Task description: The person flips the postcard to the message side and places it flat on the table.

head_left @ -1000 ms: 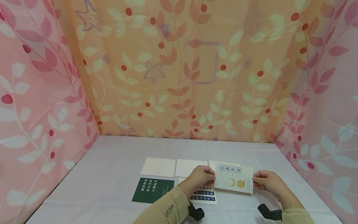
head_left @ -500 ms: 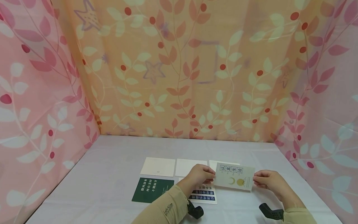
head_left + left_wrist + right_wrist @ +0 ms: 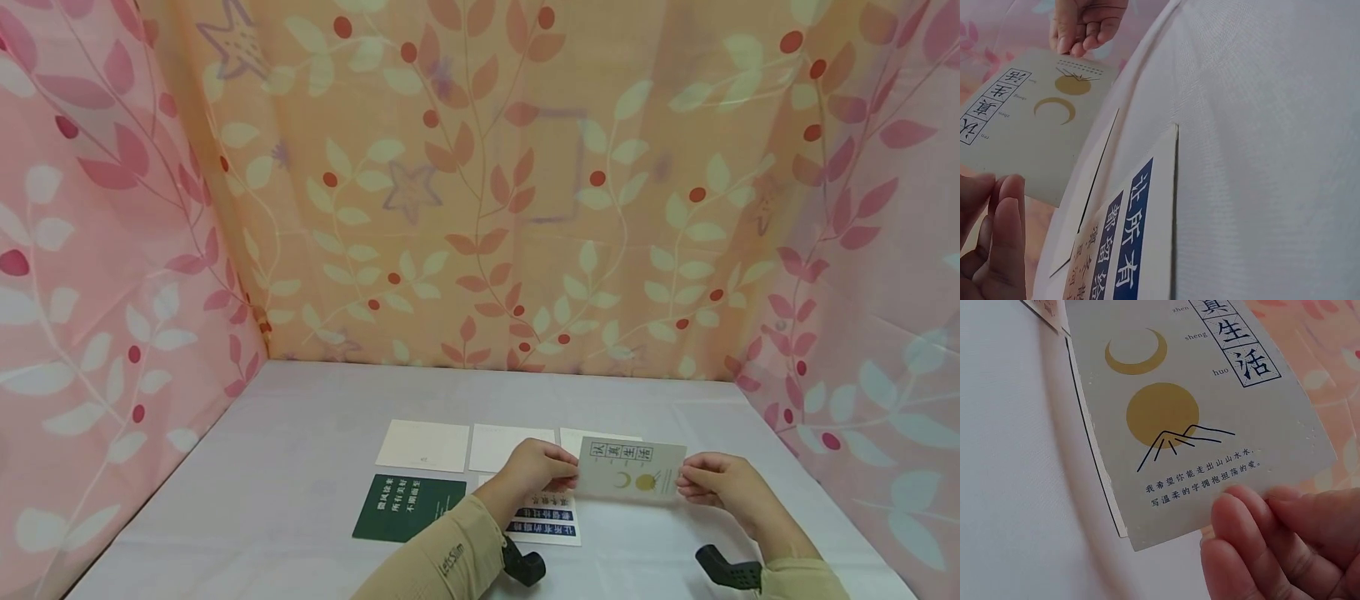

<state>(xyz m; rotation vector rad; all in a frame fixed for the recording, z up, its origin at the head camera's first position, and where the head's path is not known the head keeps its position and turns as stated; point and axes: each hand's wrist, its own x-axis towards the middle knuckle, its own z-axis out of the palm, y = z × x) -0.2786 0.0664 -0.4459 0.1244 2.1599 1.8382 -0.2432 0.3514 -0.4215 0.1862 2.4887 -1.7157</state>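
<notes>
Both hands hold up one pale card [image 3: 632, 471] printed with a crescent moon, a yellow sun and boxed characters. My left hand [image 3: 534, 472] pinches its left edge between thumb and fingers; my right hand [image 3: 723, 490] pinches the right edge. The right wrist view shows the card [image 3: 1172, 419] close, with line-drawn mountains and small text near the gripped end. Below my left hand lies a white card with blue text bands [image 3: 542, 529], partly covered by that hand. A blank pale card [image 3: 600, 433] behind the held one is mostly hidden.
A dark green card [image 3: 408, 507] with white writing lies left of my left forearm. Farther back lie a cream card [image 3: 423, 446] and a white card [image 3: 502, 446]. Patterned cloth walls [image 3: 480, 183] enclose the white-covered table [image 3: 315, 417] at the back and sides.
The held card has tilted more upright, its lower edge rising and its face turning darker. My right hand has shifted very slightly right. The cards on the table lie as before.
</notes>
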